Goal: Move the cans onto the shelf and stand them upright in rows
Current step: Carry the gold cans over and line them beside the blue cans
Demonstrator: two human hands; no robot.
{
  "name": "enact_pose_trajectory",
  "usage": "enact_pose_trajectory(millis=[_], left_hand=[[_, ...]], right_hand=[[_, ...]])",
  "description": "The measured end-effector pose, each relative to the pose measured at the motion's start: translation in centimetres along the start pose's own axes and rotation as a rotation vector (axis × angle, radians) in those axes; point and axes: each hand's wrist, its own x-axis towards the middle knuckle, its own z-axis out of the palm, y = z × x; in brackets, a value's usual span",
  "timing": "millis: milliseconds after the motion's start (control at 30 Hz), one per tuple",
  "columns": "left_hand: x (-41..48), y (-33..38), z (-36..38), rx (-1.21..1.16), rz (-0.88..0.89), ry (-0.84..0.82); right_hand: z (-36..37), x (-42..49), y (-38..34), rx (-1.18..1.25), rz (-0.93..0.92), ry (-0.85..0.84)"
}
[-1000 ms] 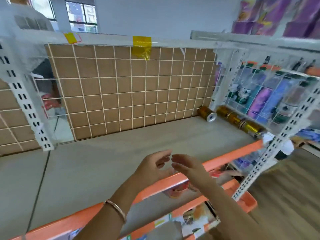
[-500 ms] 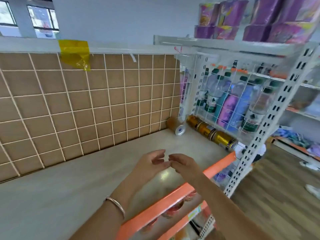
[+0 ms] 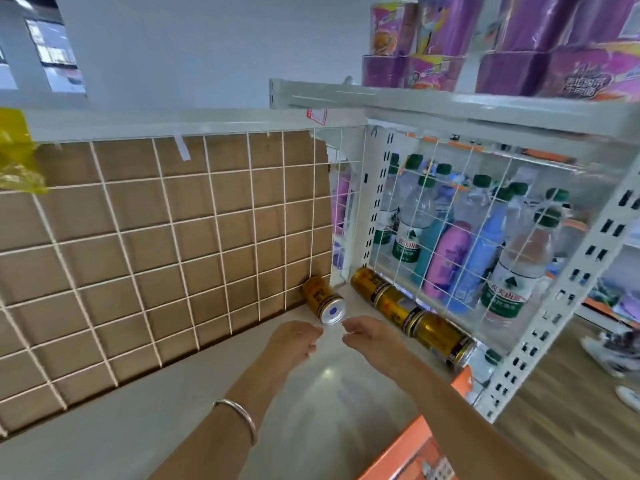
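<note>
Several gold cans lie on their sides on the grey shelf (image 3: 145,417). One gold can (image 3: 320,298) rests in the back corner with its silver end facing me. Three more lie end to end along the right wire wall: the far can (image 3: 367,281), the middle can (image 3: 394,306) and the near can (image 3: 443,336). My left hand (image 3: 294,342) hovers just in front of the corner can, fingers apart, holding nothing. My right hand (image 3: 372,336) is beside it, fingers apart and empty, close to the middle can.
A white wire grid over brown cardboard (image 3: 166,237) backs the shelf. A wire side panel (image 3: 467,230) separates it from water bottles (image 3: 408,230). Purple packs (image 3: 540,43) sit on the upper shelf (image 3: 450,105). An orange shelf edge (image 3: 412,448) runs at the front right.
The view swung right and closer to the cans. Both hands reached forward from the orange front edge to just short of the corner can, still empty.
</note>
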Motion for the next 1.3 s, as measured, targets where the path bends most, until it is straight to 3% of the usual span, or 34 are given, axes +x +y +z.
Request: enact_pose_trajectory(millis=[167,267,500,833,933,1100,1300], left_hand=[[4.7,1.5,2.4,0.004,-0.099,0.142],[6.7,2.1,3.5,0.035,-0.097,0.219],[10.8,2.8,5.5,-0.188,-0.128,0.299],[11.4,2.5,5.0,-0.159,-0.188,0.273],[11.3,2.4,4.2,-0.142,-0.235,0.243],[11.8,2.6,3.7,-0.167,-0.218,0.280],[12.4,2.2,5.5,-0.196,-0.158,0.318]], right_hand=[[-3.4,5.2,1.2,-0.036,0.019,0.011],[-5.0,8.2,1.8,-0.185,-0.019,0.032],[-6.7,13.0,2.2,-0.577,-0.092,0.009],[-6.8,16.2,3.1,-0.469,-0.010,-0.005],[-7.2,17.0,3.0,-0.365,0.020,-0.081],[-5.9,17.7,2.6,-0.457,0.064,-0.237],[-2.7,17.0,3.8,-0.568,0.002,-0.079]])
